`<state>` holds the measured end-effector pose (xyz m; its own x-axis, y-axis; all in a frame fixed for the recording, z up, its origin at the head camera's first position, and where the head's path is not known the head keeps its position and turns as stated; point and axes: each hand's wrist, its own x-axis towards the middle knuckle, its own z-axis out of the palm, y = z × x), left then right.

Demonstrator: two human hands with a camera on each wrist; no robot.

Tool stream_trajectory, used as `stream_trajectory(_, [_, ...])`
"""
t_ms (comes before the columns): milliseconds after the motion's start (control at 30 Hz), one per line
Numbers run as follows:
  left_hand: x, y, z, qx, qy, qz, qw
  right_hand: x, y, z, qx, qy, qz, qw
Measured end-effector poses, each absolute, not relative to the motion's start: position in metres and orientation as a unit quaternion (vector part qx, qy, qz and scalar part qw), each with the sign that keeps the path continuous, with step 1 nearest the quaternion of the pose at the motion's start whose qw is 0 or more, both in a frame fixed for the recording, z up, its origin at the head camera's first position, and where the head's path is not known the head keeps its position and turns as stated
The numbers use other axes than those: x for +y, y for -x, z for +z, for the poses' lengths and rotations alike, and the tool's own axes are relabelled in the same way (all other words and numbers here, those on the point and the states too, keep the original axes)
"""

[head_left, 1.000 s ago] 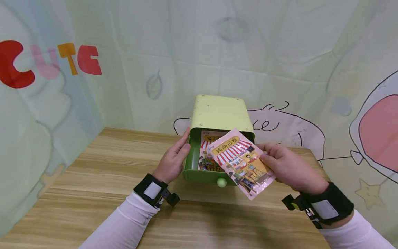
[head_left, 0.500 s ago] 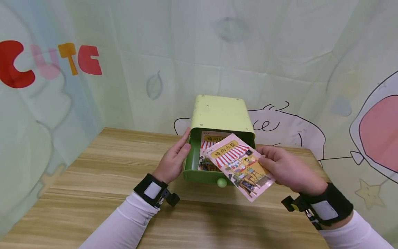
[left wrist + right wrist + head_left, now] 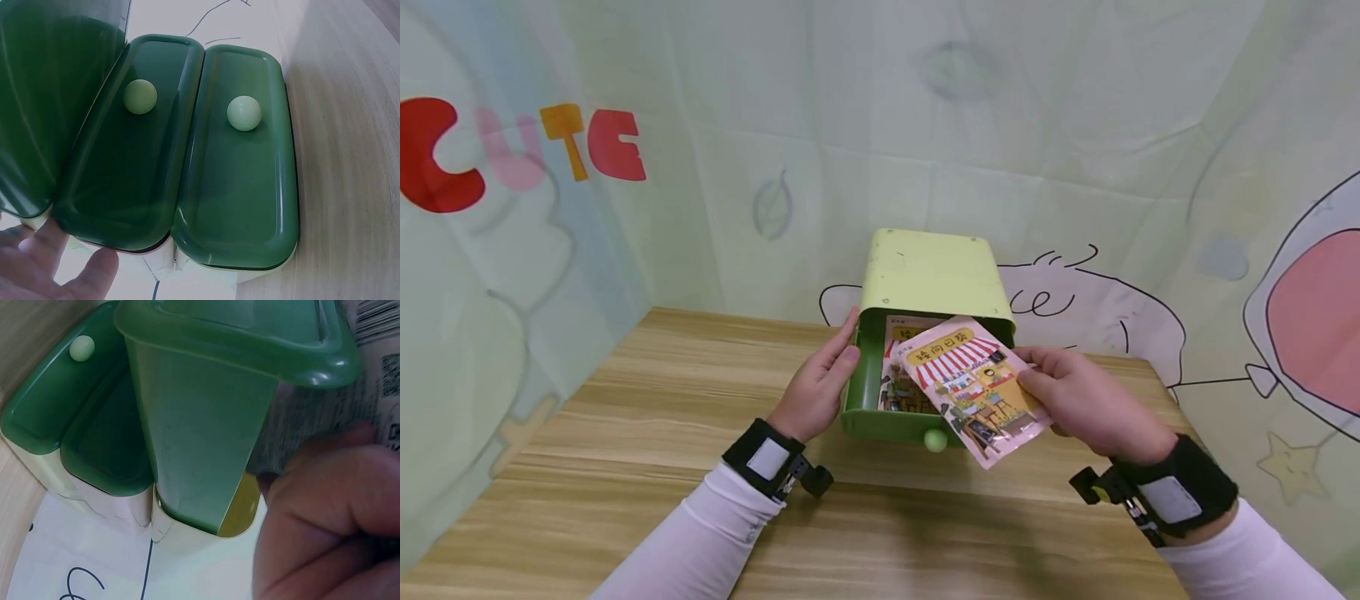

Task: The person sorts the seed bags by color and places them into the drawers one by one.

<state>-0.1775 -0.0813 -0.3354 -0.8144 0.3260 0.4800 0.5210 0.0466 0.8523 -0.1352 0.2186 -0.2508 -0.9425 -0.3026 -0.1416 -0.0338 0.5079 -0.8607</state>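
Note:
A small drawer cabinet [image 3: 936,271] with a pale yellow-green top stands on the table, its green top drawer [image 3: 880,425] pulled out. Inside the drawer lies a pink seed packet [image 3: 901,387] with a striped awning print. My right hand [image 3: 1078,396] pinches a matching seed packet [image 3: 977,387] by its right edge, tilted over the drawer's front right part and overlapping the one inside in the head view. Barcodes and print show on its back [image 3: 375,375] in the right wrist view. My left hand [image 3: 816,387] rests against the cabinet's left side, fingers nearly straight.
Below the pulled-out drawer are two shut green drawers [image 3: 234,181] with round pale knobs [image 3: 244,113]. The wood-grain table [image 3: 647,450] extends left and in front. A printed cloth backdrop [image 3: 880,108] stands close behind the cabinet.
The seed packet in my right hand has shifted slightly left and turned a little, after dipping half a second ago. My left hand and the cabinet have stayed put.

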Motion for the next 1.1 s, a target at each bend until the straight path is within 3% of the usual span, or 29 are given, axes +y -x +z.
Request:
stream_trajectory(833, [-0.082,0.177,-0.336,-0.716,0.296,-0.628,0.072,0.203,0.144,-0.253,0.833,0.084,-0.532,0.123])
stream_trajectory(1100, [-0.082,0.177,-0.335,-0.716,0.297,-0.627,0.073,0.198,0.146,-0.256,0.861,0.097,-0.493,0.074])
